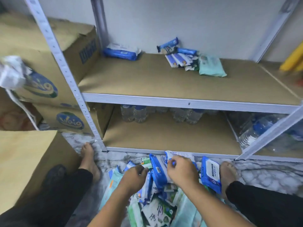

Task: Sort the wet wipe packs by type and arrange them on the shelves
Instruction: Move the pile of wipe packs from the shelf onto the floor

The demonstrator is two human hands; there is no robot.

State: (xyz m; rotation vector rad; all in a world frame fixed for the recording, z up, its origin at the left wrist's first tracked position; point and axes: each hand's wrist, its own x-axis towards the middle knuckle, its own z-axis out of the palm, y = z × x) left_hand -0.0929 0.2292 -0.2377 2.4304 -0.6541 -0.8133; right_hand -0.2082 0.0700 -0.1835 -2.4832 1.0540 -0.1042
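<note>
Heaped blue, green and white wet wipe packs (157, 208) lie on the marble-patterned floor (265, 174) between the person's black-trousered legs. Left of them stand brown cardboard boxes (41, 86), hard against the white metal shelf upright (65, 71). The left hand (133, 176) has its fingers curled, pinching a small green-and-white pack (145, 163) at the heap's far edge. The right hand (182, 171) pinches a blue-and-white pack (169, 156) that leans on the front edge of the bottom shelf (164, 138). Clear water bottles (139, 113) line that shelf's back edge. On the brown middle shelf (164, 79), a blue pack (121, 54) lies at the back left corner, with several more blue packs (177, 54) and a mint-green pack (211, 67) near the back centre.
</note>
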